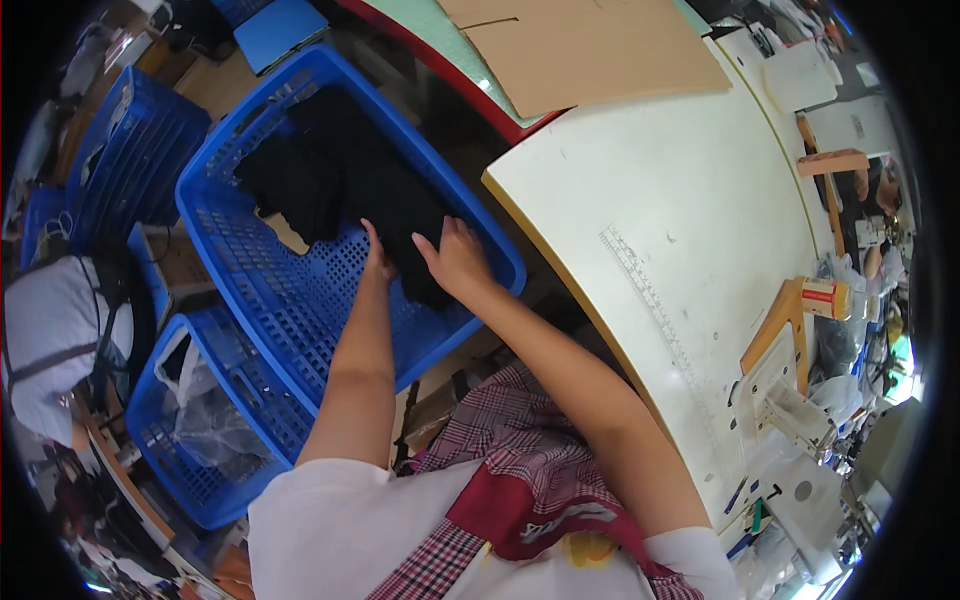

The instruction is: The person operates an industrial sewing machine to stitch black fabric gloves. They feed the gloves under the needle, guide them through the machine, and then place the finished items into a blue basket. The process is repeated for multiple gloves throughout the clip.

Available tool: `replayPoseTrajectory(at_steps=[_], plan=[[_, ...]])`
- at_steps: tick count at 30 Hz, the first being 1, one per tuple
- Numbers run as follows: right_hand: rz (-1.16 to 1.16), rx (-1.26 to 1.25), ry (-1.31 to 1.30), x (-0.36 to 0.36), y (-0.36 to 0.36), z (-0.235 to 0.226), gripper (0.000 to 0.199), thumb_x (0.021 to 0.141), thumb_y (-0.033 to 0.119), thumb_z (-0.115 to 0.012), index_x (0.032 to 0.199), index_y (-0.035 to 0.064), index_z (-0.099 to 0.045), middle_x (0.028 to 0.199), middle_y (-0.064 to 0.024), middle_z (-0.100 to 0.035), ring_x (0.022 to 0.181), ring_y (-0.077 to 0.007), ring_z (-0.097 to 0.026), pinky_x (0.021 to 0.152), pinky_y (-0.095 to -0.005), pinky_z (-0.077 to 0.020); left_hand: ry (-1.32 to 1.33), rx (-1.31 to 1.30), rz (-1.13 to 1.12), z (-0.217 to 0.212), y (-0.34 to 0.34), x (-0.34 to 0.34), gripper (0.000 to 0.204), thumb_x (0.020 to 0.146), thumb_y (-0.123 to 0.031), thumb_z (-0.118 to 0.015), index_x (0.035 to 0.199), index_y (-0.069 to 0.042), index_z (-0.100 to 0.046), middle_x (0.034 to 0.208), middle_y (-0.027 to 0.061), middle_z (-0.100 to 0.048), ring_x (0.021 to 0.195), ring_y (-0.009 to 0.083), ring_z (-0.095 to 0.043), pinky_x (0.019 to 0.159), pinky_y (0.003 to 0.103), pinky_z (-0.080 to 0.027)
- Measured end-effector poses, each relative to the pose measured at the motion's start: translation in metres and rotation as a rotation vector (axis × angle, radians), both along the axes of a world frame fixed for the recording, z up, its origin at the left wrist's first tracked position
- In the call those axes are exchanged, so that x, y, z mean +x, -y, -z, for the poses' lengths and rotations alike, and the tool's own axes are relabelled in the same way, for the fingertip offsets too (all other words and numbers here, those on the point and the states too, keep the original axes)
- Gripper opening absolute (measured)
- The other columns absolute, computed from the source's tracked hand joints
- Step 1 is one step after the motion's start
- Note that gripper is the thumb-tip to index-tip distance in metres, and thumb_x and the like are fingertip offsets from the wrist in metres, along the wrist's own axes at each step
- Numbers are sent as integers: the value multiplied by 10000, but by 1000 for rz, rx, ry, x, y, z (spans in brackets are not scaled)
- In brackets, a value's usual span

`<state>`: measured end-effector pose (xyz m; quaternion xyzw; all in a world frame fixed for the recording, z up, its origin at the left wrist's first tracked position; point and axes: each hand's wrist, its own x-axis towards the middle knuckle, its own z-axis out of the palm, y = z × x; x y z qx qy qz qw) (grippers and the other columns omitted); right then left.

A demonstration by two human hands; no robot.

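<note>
Both hands were down in the large blue crate (300,290), which stood on the floor to the person's left of the pale bench (690,200). The left hand (377,262) lay at the near edge of the black cloth (350,185), fingers pressed against the fabric. Whether its grip had closed on a fold could not be told from this angle. The right hand (457,258) rested on top of the same cloth with its fingers curled over it, gathering the material — not spread flat. The cloth filled the middle of the crate, bunched in dark folds, and no part of it was lifted clear of the crate floor.

Judgement: the step in hand appeared to be taking hold of the cloth inside the crate, the lift not yet begun. The next move would call for both hands to secure one piece only, as the dark folds lay together and separate pieces were hard to tell apart.

Also noted: a smaller blue crate (190,450) holding clear plastic stood nearer the person; a brown cardboard sheet (590,50) lay at the far end of the bench — a ruler strip (650,290) ran along the bench top, and a sewing machine (790,420) stood at its right edge.
</note>
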<state>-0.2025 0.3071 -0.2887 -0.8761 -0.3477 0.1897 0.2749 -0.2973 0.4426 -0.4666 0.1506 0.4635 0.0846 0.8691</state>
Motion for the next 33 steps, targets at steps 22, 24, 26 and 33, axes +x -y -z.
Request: replayPoseTrajectory(at_steps=[22, 24, 26, 33], plan=[[-39, 237, -884, 6, 4, 33, 1176, 571, 593, -876, 1416, -85, -419, 1439, -307, -443, 1351, -378, -451, 1092, -402, -411, 127, 256, 133, -113, -10, -51, 642, 923, -388, -694, 1392, 1, -494, 1393, 144, -542, 1283, 260, -524, 1081, 389, -434], [-55, 223, -669, -5, 10, 0, 1155, 584, 577, -876, 1428, -62, -415, 1456, -318, -411, 1401, -405, -374, 1126, -424, -369, 127, 376, 102, -141, -6, -63, 601, 927, -324, -695, 1393, -5, -490, 1384, 136, -550, 1265, 267, -539, 1080, 391, -436], [-183, 316, -238, -12, 17, -23, 1069, 598, 558, -883, 1289, -137, -456, 1489, -350, -308, 1425, -459, -282, 1164, -505, -280, 183, 468, -25, -145, -7, -81, 632, 893, -244, -711, 1421, -8, -457, 1380, 136, -554, 1248, 291, -558, 1083, 413, -437], [-225, 630, 163, -20, 90, -179, 999, 559, 522, -910, 1202, -99, -464, 1422, -355, -323, 1353, -519, -320, 1151, -560, -269, 667, 831, -52, -238, 2, -114, 705, 864, -295, -703, 1438, 5, -423, 1409, 142, -525, 1305, 310, -509, 1113, 448, -412]])
